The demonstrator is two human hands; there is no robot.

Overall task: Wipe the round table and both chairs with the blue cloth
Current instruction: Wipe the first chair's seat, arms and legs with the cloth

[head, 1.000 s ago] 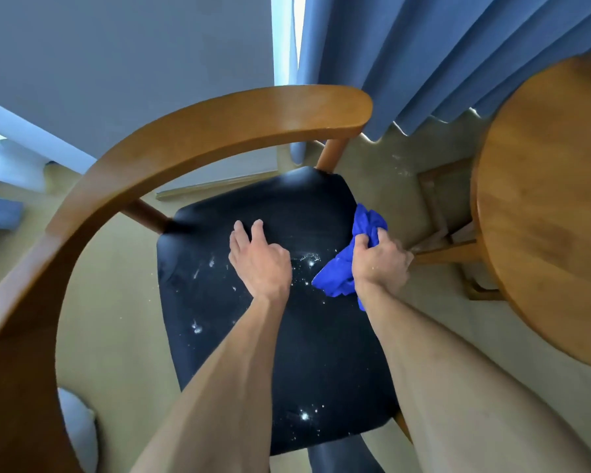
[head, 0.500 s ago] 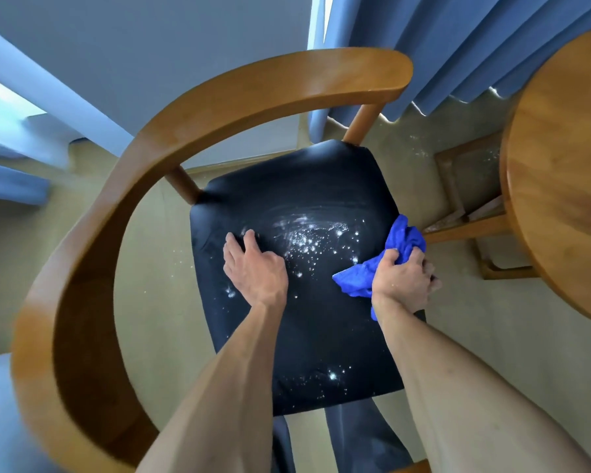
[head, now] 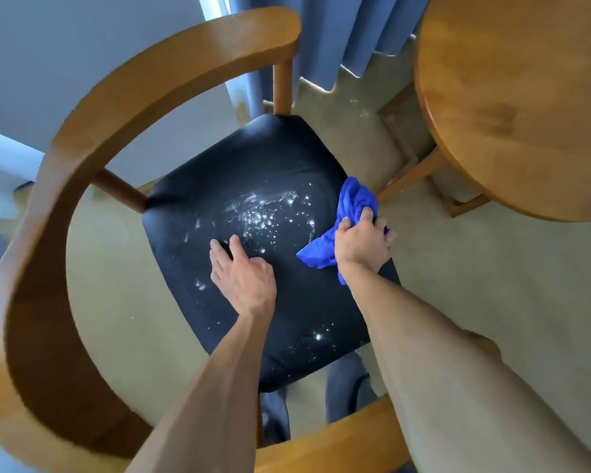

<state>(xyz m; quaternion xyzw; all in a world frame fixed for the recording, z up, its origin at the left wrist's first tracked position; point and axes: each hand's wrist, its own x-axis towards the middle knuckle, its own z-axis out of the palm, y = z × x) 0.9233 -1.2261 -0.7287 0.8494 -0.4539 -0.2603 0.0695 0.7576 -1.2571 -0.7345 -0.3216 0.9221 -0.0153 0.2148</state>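
A wooden armchair with a curved backrest (head: 123, 107) and a black padded seat (head: 253, 165) fills the middle of the head view. White specks and smears lie on the seat's centre. My right hand (head: 362, 242) is shut on the bunched blue cloth (head: 354, 199) at the seat's right edge. My left hand (head: 243, 271) rests flat on the seat, fingers apart, left of the cloth. The round wooden table (head: 512, 97) stands at the upper right.
Blue curtains (head: 338, 35) hang behind the chair and table. The table's wooden legs (head: 413, 169) cross the beige carpet (head: 492, 285) just right of the seat. A grey wall (head: 65, 46) lies to the upper left. Dark trouser legs show below the seat.
My right hand has slid the blue cloth rightward to the seat's right edge, uncovering white specks in the middle. The left hand has stayed on the seat. The view has shifted.
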